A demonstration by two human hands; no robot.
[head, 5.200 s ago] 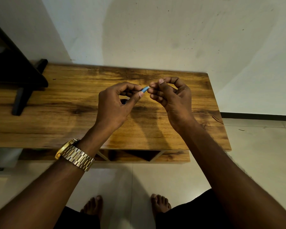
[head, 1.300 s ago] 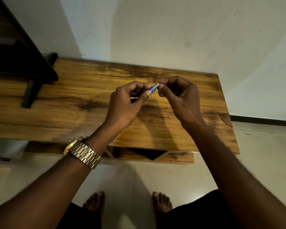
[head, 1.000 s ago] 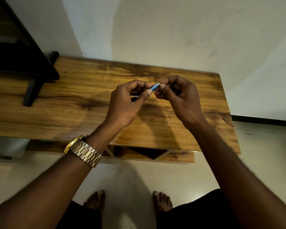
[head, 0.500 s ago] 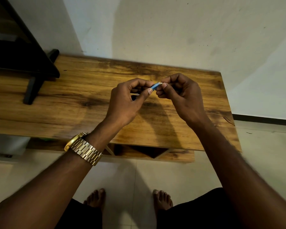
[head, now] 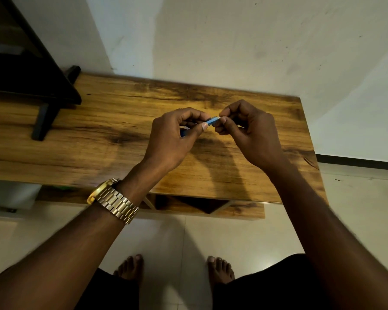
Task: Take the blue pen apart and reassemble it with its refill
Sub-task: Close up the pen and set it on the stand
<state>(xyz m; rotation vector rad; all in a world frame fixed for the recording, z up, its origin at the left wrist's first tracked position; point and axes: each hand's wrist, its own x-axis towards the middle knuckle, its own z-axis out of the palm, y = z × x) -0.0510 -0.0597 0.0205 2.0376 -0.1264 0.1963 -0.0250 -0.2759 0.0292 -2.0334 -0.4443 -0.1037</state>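
Note:
The blue pen (head: 212, 120) is held in the air above the wooden table (head: 103, 139), slanting up to the right. My left hand (head: 173, 139) wraps its barrel, thumb pressed along it; most of the pen is hidden inside that fist. My right hand (head: 249, 133) pinches the pen's upper right end between thumb and fingertips. A pale tip shows at that end. The refill is not visible on its own.
A dark stand (head: 43, 90) with a black foot sits on the table's far left. A white wall rises behind the table. A lower shelf (head: 238, 209) shows under the front edge, and my bare feet rest on the tiled floor (head: 184, 238).
Both hands keep their hold on the pen in much the same pose. The right fingers have shifted slightly at the pen's end, and the view has drifted a little.

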